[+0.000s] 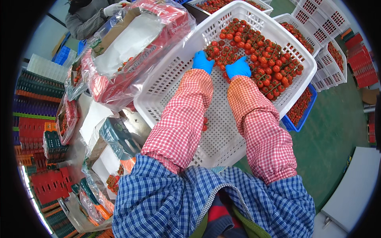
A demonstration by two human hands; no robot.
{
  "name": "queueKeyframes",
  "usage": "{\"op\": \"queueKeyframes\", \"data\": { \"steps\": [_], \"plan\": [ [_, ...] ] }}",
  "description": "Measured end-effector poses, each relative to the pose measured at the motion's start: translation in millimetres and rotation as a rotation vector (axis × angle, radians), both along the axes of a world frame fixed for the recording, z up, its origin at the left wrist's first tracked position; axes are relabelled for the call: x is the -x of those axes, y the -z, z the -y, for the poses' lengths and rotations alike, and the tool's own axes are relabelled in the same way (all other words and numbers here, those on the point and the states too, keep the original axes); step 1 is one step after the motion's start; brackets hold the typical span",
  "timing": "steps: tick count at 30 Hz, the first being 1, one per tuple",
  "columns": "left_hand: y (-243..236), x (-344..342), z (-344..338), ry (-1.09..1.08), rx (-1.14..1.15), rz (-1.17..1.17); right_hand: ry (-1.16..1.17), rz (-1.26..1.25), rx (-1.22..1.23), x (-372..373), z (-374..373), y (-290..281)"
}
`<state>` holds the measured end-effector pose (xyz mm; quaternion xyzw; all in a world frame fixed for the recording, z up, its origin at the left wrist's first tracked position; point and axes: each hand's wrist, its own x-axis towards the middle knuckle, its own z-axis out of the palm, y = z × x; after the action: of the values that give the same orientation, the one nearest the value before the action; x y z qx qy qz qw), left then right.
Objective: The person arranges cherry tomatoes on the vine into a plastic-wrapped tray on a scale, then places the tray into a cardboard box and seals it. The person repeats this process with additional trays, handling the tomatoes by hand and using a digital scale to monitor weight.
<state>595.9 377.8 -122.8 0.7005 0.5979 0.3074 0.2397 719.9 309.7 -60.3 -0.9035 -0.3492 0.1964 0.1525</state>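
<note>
A large white perforated plastic crate (158,85) stands tilted in front of me. Red cherry tomatoes on the vine (274,65) are heaped in its far right part. My left hand (203,62), in a blue glove, is closed at the left edge of the heap, on a truss of cherry tomatoes (224,54). To its right, my right hand (239,68), also blue-gloved, is closed at the other side of that truss. The tomatoes and the gloves partly hide the fingertips. A few loose tomatoes (204,123) lie on the crate floor beside my left forearm.
Left of the crate is a red carton (107,89) in clear plastic, lined with white paper. A blue crate of tomatoes (300,109) and stacked white crates (323,20) stand right. Another person's gloved hand (113,9) holds a tomato at upper left.
</note>
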Motion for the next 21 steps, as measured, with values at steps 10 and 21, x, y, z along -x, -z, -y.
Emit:
{"op": "queueKeyframes", "data": {
  "steps": [10, 21],
  "plan": [
    [37.7, 80.7, 75.7, 0.044, 0.758, 0.908, -0.107, -0.250, 0.099, 36.3, 33.8, 57.2],
    [-126.3, 239.2, 138.3, 0.588, 0.654, 1.699, -0.584, -1.806, -0.828, 170.1, 73.8, -12.6]
  ]
}}
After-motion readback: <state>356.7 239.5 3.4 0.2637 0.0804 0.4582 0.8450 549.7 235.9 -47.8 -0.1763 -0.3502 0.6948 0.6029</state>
